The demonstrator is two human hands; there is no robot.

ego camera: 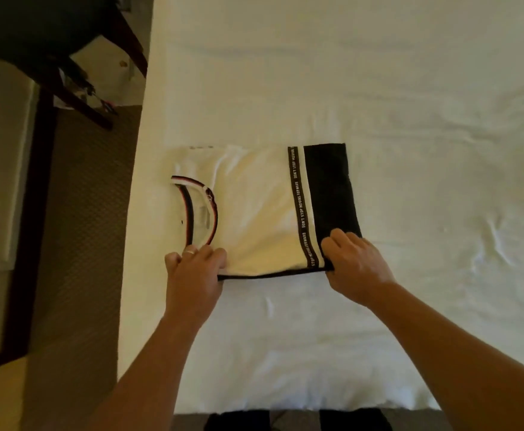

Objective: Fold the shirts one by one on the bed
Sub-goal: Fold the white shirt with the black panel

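Both hands pinch the folded T-shirt (254, 209) by its near edge: left hand (192, 272) below the collar (197, 209), right hand (352, 262) at the black band (332, 188); lift evenly, keeping layers aligned.

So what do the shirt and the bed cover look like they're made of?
The shirt looks like soft matte knit, likely cotton: it folds flat and has a ribbed striped collar. The bed cover looks like thin, matte white woven sheeting with fine creases; the fibre can't be told.

shirt (254, 206) matt cloth; bed (410, 119) wrinkled sheet.
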